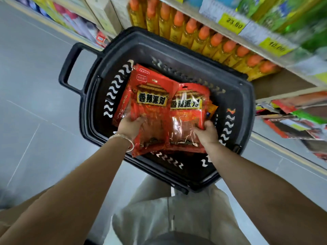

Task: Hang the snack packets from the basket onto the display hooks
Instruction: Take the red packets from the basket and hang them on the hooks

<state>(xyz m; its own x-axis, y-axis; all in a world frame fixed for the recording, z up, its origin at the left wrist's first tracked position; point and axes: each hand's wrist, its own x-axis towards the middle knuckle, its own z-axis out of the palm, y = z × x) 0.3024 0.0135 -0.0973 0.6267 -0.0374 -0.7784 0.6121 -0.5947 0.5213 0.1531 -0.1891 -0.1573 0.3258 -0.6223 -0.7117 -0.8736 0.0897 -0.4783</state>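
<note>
With left hand (130, 126) curled round one red packet (152, 110) and right hand (206, 132) pinching the next packet (187, 114), both lying in the basket (177, 48), lift apart, keeping top holes free for hooks

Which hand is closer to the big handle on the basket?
Left. The left hand grips a red packet on the side of the basket where the handle sticks out. The right hand grips a second packet farther across, toward the bottles.
</note>
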